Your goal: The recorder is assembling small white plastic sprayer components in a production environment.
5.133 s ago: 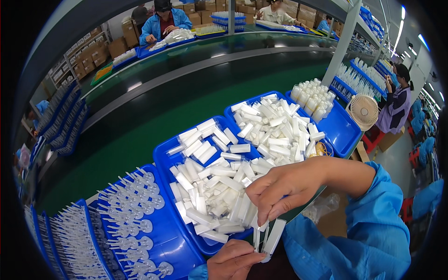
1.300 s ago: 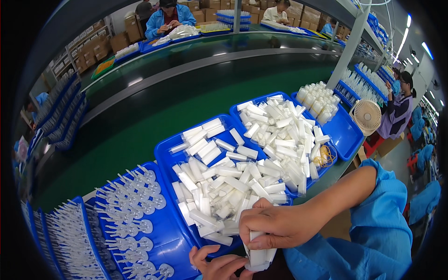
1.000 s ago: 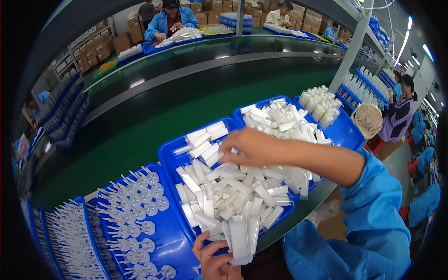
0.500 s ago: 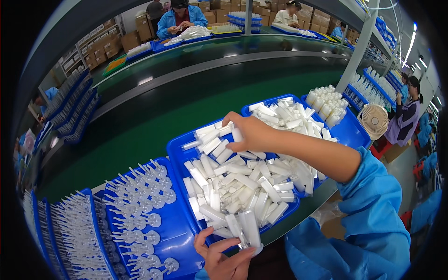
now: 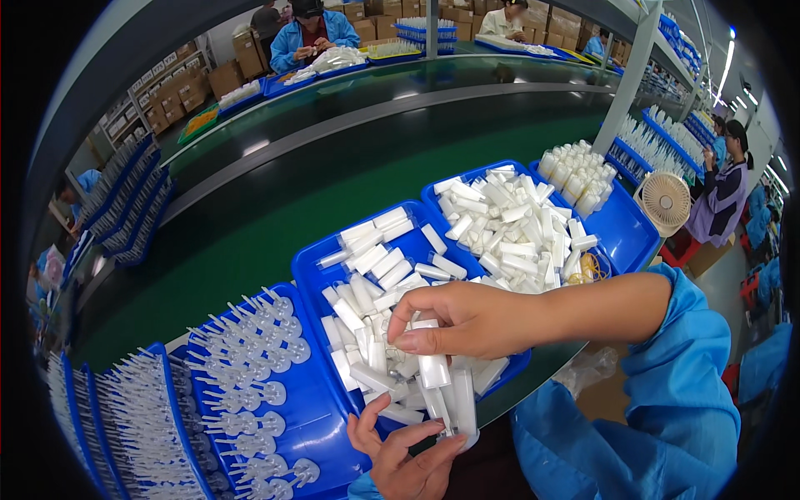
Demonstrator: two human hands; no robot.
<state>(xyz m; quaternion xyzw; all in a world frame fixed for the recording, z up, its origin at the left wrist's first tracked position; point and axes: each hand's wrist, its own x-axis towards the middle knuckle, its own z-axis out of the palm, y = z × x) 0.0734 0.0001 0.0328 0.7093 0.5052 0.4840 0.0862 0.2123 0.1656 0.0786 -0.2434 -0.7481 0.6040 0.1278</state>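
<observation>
My left hand [image 5: 408, 462], at the lower middle, is closed round the lower end of a flat translucent plastic case [image 5: 464, 402]. A narrower clear part lies against the case, by the fingertips. Just above, my right hand [image 5: 471, 323] pinches a white rectangular piece [image 5: 433, 372] between thumb and fingers. This piece hangs upright, its lower end close to the narrow part; I cannot tell whether they touch. Beneath both hands a blue tray [image 5: 307, 265] holds many loose white rectangular pieces with clear ends.
To the left, blue trays [image 5: 329, 433] hold clear round-based parts with thin stems. Another blue tray [image 5: 427, 193] of white pieces and yellow rubber bands [image 5: 590, 268] sits to the right, near a beige fan [image 5: 664, 200]. Behind runs a green conveyor belt [image 5: 250, 225]; people work beyond it.
My right hand has come from the far part of the tray toward me, bringing a white rectangular piece to my left hand. My left hand keeps holding the case, nearly in place.
</observation>
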